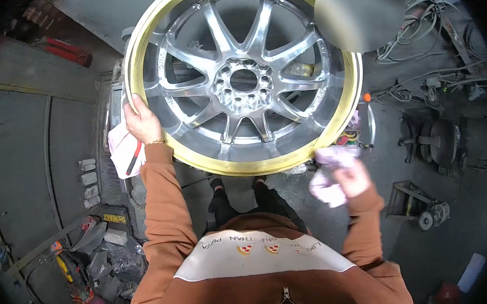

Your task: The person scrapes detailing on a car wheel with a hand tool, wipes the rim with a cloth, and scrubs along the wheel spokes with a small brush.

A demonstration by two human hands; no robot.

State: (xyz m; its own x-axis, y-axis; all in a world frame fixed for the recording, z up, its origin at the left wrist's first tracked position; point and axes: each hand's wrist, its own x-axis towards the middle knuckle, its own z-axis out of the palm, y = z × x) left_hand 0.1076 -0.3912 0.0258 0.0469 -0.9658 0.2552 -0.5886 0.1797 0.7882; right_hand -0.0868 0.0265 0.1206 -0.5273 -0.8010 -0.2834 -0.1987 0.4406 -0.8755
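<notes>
A polished metal wheel rim (239, 103) with many spokes and yellow tape (227, 168) round its edge fills the upper middle of the head view. On its left edge my left hand (143, 121) is closed, thumb on the taped lip. My right hand (353, 178), smeared by motion, holds a crumpled pale purple cloth (328, 187) at the lower right edge of the rim. Whether the cloth touches the tape I cannot tell.
A white and pink cloth with a red pen-like item (135, 157) lies left of the rim. Cables (419, 38) hang at the upper right. A wheeled metal stand (416, 203) is at the right. Plastic bags (123, 261) and tools lie at the lower left.
</notes>
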